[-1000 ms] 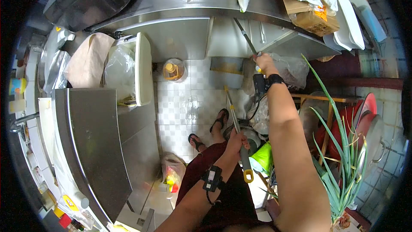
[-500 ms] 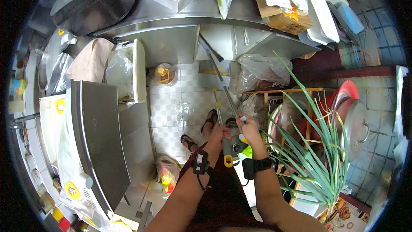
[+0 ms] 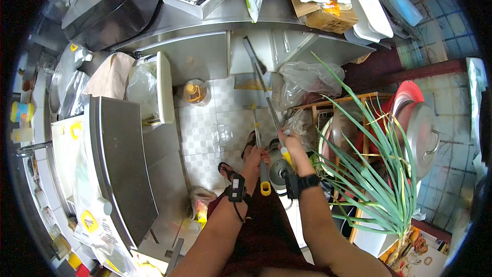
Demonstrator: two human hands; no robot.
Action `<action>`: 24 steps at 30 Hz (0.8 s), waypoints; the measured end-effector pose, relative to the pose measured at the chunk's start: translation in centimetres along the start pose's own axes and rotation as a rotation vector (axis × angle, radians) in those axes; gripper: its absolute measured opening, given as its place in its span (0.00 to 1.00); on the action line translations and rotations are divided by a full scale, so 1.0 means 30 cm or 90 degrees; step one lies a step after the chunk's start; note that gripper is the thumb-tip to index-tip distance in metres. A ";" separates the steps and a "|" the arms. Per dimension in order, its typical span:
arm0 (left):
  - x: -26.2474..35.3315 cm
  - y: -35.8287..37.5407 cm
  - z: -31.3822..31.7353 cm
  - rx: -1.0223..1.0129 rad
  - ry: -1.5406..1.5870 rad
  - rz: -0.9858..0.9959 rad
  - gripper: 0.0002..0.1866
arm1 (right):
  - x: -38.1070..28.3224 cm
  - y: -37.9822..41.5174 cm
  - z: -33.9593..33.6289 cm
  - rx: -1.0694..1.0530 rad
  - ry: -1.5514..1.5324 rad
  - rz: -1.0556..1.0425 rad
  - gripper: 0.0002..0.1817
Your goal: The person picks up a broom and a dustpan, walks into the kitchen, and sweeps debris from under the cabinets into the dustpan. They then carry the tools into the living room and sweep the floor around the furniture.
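Note:
My left hand (image 3: 254, 159) is closed around the grey handle of a long-handled dustpan (image 3: 264, 174), which has a yellow loop at its near end. Its pole runs away from me to a grey pan with a yellow toothed strip, low over the tiled floor. Just to the right, my right hand (image 3: 293, 148) grips the pole of a broom (image 3: 273, 113). The broom's dark head reaches past the pan, in front of the white cabinet. Below my right hand is a grey round object (image 3: 280, 170), partly hidden by the wrist strap.
An oil bottle (image 3: 196, 92) stands on the floor ahead. Plastic bags (image 3: 310, 85) lie by the cabinet. A wooden rack (image 3: 366, 123) with pans and a bunch of green onions (image 3: 379, 190) crowds the right. On the left is a dark-fronted cabinet (image 3: 120, 159); a counter (image 3: 205, 21) crosses the front.
The view has shifted slightly, and both hands have moved a little up and left in it. The broom and dustpan stay in hand; more of the grey round object shows.

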State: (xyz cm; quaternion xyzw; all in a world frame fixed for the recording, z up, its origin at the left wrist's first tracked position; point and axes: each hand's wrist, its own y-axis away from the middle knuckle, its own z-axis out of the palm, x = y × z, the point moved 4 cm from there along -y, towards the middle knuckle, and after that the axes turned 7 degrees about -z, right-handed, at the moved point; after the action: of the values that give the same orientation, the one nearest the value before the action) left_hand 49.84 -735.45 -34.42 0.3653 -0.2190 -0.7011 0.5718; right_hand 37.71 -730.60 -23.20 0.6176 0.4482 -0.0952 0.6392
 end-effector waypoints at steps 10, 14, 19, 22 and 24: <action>0.005 0.031 0.022 0.013 -0.006 0.007 0.03 | -0.077 -0.082 0.020 -0.015 0.057 -0.016 0.17; 0.016 0.028 0.019 0.000 -0.065 0.021 0.04 | -0.009 -0.011 0.015 -0.108 -0.042 0.022 0.16; 0.031 0.084 0.062 0.001 0.014 0.018 0.05 | -0.086 0.148 -0.054 -0.114 -0.084 0.075 0.19; 0.032 0.098 0.074 0.007 -0.025 0.036 0.06 | -0.077 0.045 -0.037 -0.052 -0.026 -0.030 0.18; 0.040 0.079 0.042 0.000 -0.148 0.089 0.06 | -0.071 -0.116 -0.030 0.008 0.248 -0.172 0.17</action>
State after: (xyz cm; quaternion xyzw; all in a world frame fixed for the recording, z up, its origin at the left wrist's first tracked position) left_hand 50.32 -737.32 -32.21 0.2656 -0.3089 -0.6973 0.5898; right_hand 33.71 -731.50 -24.03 0.5624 0.6411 -0.0619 0.5185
